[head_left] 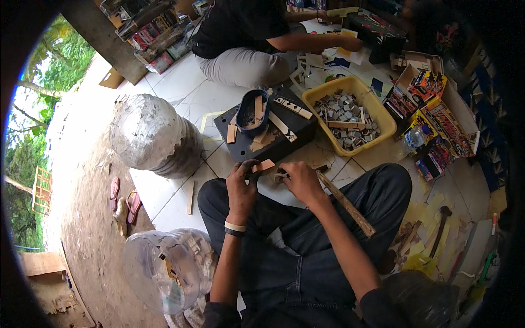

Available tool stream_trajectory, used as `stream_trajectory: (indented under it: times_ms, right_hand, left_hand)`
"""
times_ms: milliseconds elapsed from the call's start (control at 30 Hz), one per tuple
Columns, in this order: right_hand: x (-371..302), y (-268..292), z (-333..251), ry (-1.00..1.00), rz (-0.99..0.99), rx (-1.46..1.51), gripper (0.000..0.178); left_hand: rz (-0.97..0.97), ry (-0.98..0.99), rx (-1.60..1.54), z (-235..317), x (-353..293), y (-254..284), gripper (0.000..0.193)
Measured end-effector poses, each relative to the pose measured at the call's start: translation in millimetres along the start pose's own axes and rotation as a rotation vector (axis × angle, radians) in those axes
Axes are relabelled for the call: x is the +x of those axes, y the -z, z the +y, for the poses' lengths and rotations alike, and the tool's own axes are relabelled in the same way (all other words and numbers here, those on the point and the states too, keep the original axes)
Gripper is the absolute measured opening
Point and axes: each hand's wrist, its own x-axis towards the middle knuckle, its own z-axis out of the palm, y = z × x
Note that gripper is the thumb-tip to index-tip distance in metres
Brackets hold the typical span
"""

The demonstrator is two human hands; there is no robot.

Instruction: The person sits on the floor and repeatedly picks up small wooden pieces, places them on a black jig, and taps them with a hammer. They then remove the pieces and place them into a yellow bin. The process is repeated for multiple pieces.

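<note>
Above my lap, my left hand [243,183] is closed on a small flat wooden piece [264,165] that sticks out past the fingertips. My right hand [301,181] is just beside it, fingers pinched together; whatever small thing they hold is too unclear to name. A hammer [350,208] with a wooden handle rests across my right leg, its head partly hidden near that hand. Beyond my hands stands a black box [301,139]. On its top are a blue oval tub [253,131], loose wooden strips and a white strip with black marks [293,107].
Right of the box, a yellow basin [387,128] holds many small grey squares. Printed cartons [448,123] and a bottle [416,136] lie farther right. A large dented container [156,136] and a clear plastic one [158,268] stand left. Another person [246,60] sits opposite.
</note>
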Motion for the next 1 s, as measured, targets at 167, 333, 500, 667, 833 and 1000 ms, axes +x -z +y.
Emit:
stream_trajectory:
  times_ms: [167,333,500,667,833,1000]
  right_hand:
    - [2,1,0,-0.021,-0.032,-0.001,0.027]
    - [4,1,-1,-0.104,-0.065,0.069,0.042]
    - [2,-1,2,-0.035,-0.054,0.109,0.044]
    - [2,-6,7,0.080,0.046,0.148,0.043]
    - [2,-8,9,0.108,0.091,0.194,0.041]
    - [0,-6,7,0.007,0.027,0.221,0.039]
  left_hand:
    - [-0.050,-0.022,0.039,8,1,-4,0.024]
    - [-0.078,-0.058,0.085,13,-2,1,0.023]
    - [-0.071,-0.110,0.147,19,-3,5,0.019]
    - [-0.145,-0.122,0.181,15,10,0,0.017]
    - [-0.186,-0.100,0.148,2,25,-7,0.017]
    - [-0.187,-0.079,0.115,-6,26,-14,0.016]
